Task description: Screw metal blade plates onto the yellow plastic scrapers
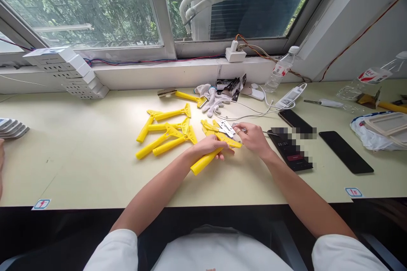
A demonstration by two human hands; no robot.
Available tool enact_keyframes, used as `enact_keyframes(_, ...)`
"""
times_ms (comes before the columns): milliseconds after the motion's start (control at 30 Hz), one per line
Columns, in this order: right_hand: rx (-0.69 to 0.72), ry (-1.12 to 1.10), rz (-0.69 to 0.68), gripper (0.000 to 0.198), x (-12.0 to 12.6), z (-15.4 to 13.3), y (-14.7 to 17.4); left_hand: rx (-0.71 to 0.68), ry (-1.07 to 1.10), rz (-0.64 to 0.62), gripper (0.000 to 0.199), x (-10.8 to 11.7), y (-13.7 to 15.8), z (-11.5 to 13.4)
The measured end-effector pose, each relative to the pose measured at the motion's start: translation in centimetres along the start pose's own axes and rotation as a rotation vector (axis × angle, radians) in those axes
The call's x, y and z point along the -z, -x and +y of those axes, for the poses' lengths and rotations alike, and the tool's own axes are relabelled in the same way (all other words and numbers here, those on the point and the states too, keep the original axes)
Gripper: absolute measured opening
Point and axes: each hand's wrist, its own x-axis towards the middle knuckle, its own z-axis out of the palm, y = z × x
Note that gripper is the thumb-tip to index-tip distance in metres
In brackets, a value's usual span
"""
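My left hand (208, 146) is closed around a yellow plastic scraper (206, 161), its hollow handle pointing toward me. My right hand (252, 137) is pinched at the scraper's head; a thin metal rod-like tool (270, 133) sticks out behind it, its kind unclear. Just beyond the hands lie more yellow scraper parts (206, 126) and a white printed packet (226, 128), partly hidden by the fingers. To the left, several yellow scrapers (170, 135) lie in a loose group.
Behind sit a scraper with a metal blade (182, 94), knit gloves (210, 96), dark blade packs (232, 87) and a white cable (244, 114). Phones (291, 150) and a screwdriver (324, 102) lie right, near a bottle (281, 70). White boxes (71, 74) are stacked left. Another person's hand (1, 156) shows.
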Motion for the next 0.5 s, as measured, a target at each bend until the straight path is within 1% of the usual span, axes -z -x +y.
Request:
enact_keyframes(133, -0.006, -0.061, -0.11, 0.031, 0.1, -0.6, 0.6, -0.005, 0.013, -0.005, 0.036, 0.3, 0.2, 0.0)
enact_keyframes(267, -0.036, -0.142, -0.21, 0.037, -0.4, -0.9, 1.1, -0.055, 0.007, 0.023, 0.038, 1.5, 0.6, -0.2)
enact_keyframes(367, -0.05, -0.198, -0.23, 0.038, -0.9, -0.8, 1.2, -0.082, 0.005, 0.068, 0.041, 2.6, 1.3, -0.2)
enact_keyframes(500, -0.078, -0.275, -0.24, 0.038, -1.3, -0.9, 1.3, -0.107, 0.015, 0.062, 0.047, 3.1, 2.0, -0.1)
